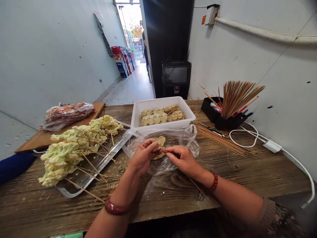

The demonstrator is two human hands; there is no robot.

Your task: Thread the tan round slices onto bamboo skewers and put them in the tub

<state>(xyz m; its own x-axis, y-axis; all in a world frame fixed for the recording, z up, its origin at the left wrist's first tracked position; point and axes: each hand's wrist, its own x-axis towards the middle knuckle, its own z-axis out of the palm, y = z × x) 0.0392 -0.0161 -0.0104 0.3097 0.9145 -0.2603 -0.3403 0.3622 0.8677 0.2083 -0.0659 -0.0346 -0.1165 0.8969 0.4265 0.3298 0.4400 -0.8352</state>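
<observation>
My left hand (145, 155) is closed on thin, round, beige slices (160, 141) that look like potato or a similar food; I cannot tell the kind. In my right hand (184, 160) a bamboo skewer (195, 185) is pinched, its tip end meeting the slices and its long end slanting toward the table's front edge. Under both hands a clear plastic bag (190, 137) lies spread on the wooden table. Just beyond the bag stands a white plastic tub (162, 127) holding rows of skewered beige slices (155, 117).
Left, a metal tray (119, 145) carries skewered cauliflower (71, 145); behind it, a bagged bundle (68, 114) rests on a cutting board (34, 140). Right are loose skewers (220, 140), a black holder (224, 123) with upright skewers (237, 96), and a white cable (244, 145).
</observation>
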